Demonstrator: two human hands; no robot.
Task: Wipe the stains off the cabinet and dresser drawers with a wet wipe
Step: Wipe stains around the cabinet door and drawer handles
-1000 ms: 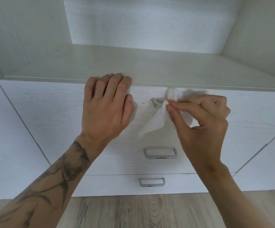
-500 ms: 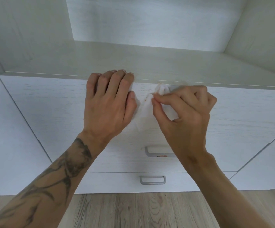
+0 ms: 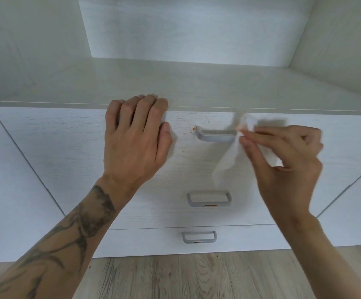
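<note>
My right hand point(image 3: 283, 160) pinches a white wet wipe point(image 3: 229, 156) at the right end of the top drawer's grey handle point(image 3: 215, 135); the wipe hangs down from my fingers, slightly orange at the top. My left hand point(image 3: 136, 139) lies flat on the white top drawer front point(image 3: 56, 143), fingers hooked over its upper edge. Small orange-red stains point(image 3: 191, 130) speckle the drawer by the handle's left end. Red marks also sit on the middle drawer's handle point(image 3: 208, 199) and the lowest handle point(image 3: 199, 237).
A white shelf surface point(image 3: 197, 83) runs above the drawers inside a recessed cabinet niche. White cabinet panels point(image 3: 9, 201) flank the drawers on both sides. Wood-grain floor point(image 3: 186, 277) lies below.
My right hand has swept the wipe from the handle's left end to its right end, uncovering the handle and the stains beside it. My left hand has stayed in place.
</note>
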